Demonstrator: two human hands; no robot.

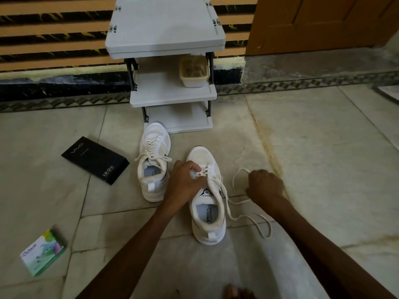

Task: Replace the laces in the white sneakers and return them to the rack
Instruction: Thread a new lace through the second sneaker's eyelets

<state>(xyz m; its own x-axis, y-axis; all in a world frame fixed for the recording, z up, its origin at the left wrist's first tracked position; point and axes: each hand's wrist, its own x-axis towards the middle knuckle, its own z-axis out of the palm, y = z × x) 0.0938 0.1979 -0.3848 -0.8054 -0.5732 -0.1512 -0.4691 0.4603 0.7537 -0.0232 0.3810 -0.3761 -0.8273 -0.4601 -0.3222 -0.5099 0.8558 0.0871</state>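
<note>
Two white sneakers stand on the tiled floor with toes toward the white rack (172, 91). The left sneaker (153, 162) is laced, its ends loose. The right sneaker (207, 203) sits nearer to me. My left hand (185, 180) rests on its upper and pinches the lacing at the eyelets. To the right of that shoe, my right hand (264, 182) is closed around the cream lace (239, 212), which loops above the fist and trails across the floor toward me.
A black phone box (95, 159) lies left of the sneakers, and a green and white small box (43, 252) sits at the lower left. A beige tub (194, 71) stands on the rack's middle shelf. A wooden door (319, 22) is at the upper right.
</note>
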